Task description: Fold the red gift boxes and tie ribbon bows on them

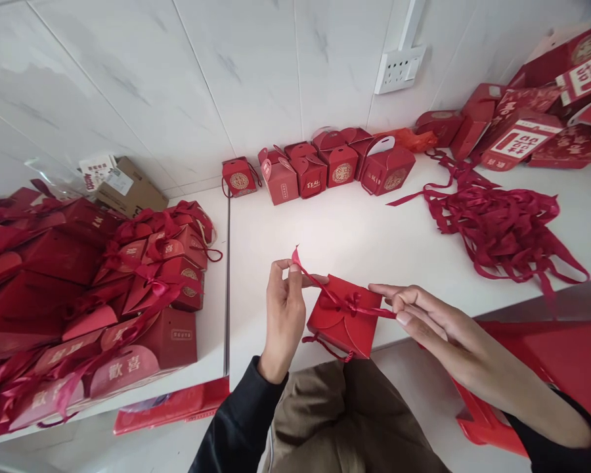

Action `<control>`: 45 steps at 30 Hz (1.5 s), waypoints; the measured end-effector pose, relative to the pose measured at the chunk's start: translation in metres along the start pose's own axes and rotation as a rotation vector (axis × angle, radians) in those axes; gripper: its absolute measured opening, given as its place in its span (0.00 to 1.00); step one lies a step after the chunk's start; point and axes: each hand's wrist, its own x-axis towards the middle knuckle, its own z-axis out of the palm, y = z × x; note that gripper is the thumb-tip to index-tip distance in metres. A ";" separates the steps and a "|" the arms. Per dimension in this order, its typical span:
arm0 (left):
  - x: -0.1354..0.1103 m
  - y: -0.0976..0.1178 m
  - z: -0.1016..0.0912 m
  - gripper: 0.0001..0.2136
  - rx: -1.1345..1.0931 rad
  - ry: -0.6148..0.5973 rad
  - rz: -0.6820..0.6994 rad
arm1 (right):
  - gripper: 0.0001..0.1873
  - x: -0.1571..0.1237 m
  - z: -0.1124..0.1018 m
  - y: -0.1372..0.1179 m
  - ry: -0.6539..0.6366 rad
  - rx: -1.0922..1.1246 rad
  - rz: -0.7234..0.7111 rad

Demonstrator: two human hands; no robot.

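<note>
A red gift box [343, 322] stands at the front edge of the white table, with a twisted cord handle hanging at its near left side. Across its top runs a red ribbon [353, 303], knotted in the middle. My left hand [285, 299] pinches one ribbon end between thumb and index finger, up and left of the box. The other end is pulled to the right, held between thumb and fingers of my right hand [426, 315]. My right index finger reaches toward the box's far right corner.
Several small red boxes [342, 167] line the wall. A heap of loose red ribbons [497, 217] lies at right, before more boxes [517, 141]. Many ribboned boxes [172, 335] crowd the left table beside a cardboard box [128, 190]. A red plastic stool [546, 355] is below right.
</note>
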 end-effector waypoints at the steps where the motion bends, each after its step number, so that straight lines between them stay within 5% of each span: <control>1: -0.002 0.001 -0.002 0.06 -0.014 -0.015 0.007 | 0.15 0.000 0.000 0.000 0.007 -0.022 0.003; 6: -0.020 0.006 -0.015 0.12 -0.183 -0.271 0.171 | 0.14 0.003 -0.001 0.000 0.014 -0.089 -0.005; 8: -0.025 0.006 -0.020 0.13 -0.173 -0.268 0.189 | 0.14 0.004 -0.001 0.000 0.019 -0.092 0.005; 12: -0.019 0.004 -0.020 0.09 0.029 -0.188 0.120 | 0.14 0.004 0.000 0.002 0.016 -0.085 0.024; 17: -0.003 0.016 -0.014 0.11 0.393 -0.439 0.201 | 0.14 0.004 0.003 0.002 0.003 -0.055 0.032; 21: 0.006 0.024 -0.009 0.07 0.455 -0.579 0.237 | 0.16 0.003 0.004 0.001 -0.023 -0.017 0.065; 33: 0.003 0.013 -0.007 0.09 0.249 -0.412 0.018 | 0.22 -0.001 0.002 0.010 -0.045 -0.002 0.161; 38: 0.000 0.011 -0.007 0.08 0.238 -0.394 0.053 | 0.22 0.002 0.003 0.009 0.024 0.007 0.193; 45: -0.006 0.015 -0.008 0.11 0.296 -0.524 0.210 | 0.22 0.011 0.006 0.003 0.096 -0.031 0.131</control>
